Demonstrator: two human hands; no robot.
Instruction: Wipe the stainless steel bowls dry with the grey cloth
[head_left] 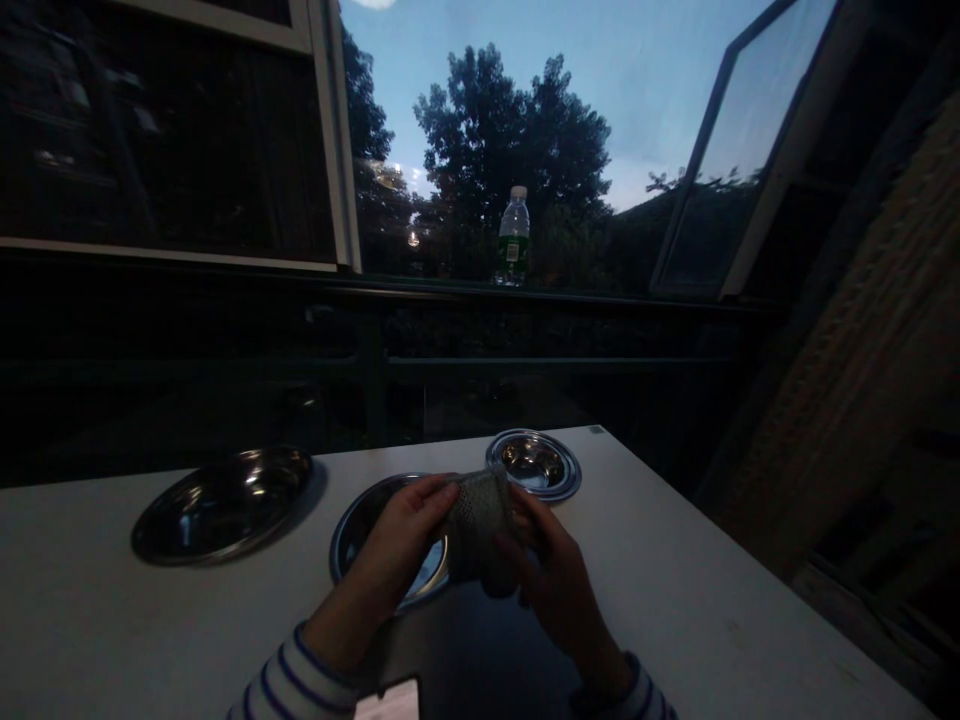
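Observation:
Both my hands hold a small grey mesh cloth (480, 525) above the white table (675, 580). My left hand (401, 540) pinches its upper left edge with closed fingers. Fingers of my right hand (551, 570) are curled round the cloth's lower right side. The cloth hangs over the right rim of a steel bowl (360, 525) in the middle. A wider steel bowl (221, 505) sits to the left, and a small steel bowl (534, 463) lies just behind the cloth. My sleeves are striped.
A plastic water bottle (514, 238) stands on the window ledge behind a dark railing (555, 362). An open window frame (720, 150) leans out at the right. A brick wall (877, 360) rises beyond the table's right edge. A phone (390, 700) shows at the bottom.

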